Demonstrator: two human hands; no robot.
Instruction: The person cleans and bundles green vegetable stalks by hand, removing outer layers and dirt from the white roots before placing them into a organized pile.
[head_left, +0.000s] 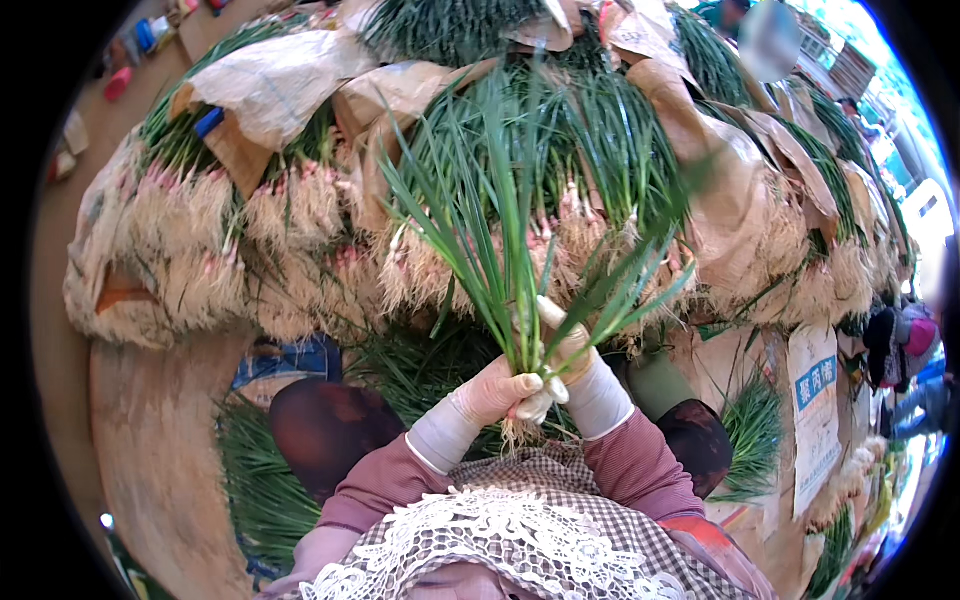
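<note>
Both my hands wear pale gloves and meet low in the middle, before my checked apron. My left hand (487, 391) is closed around the lower stems of a small bunch of rooted green garlic or similar alliums (517, 277). The long leaves fan upward, and pale roots (519, 433) hang below the grip. On the right, my right hand (574, 349) has its raised fingers beside the stems, some of its fingers near the bulb ends. Leaves cross in front of it, so its exact hold is hard to see.
A large heap of rooted bunches (600, 150) rises ahead, partly covered by woven sacks (285, 82). Loose green leaves (262, 480) lie at the left, with more greens (754, 442) at the right beside a printed sack (815, 420). Other people are at the far right.
</note>
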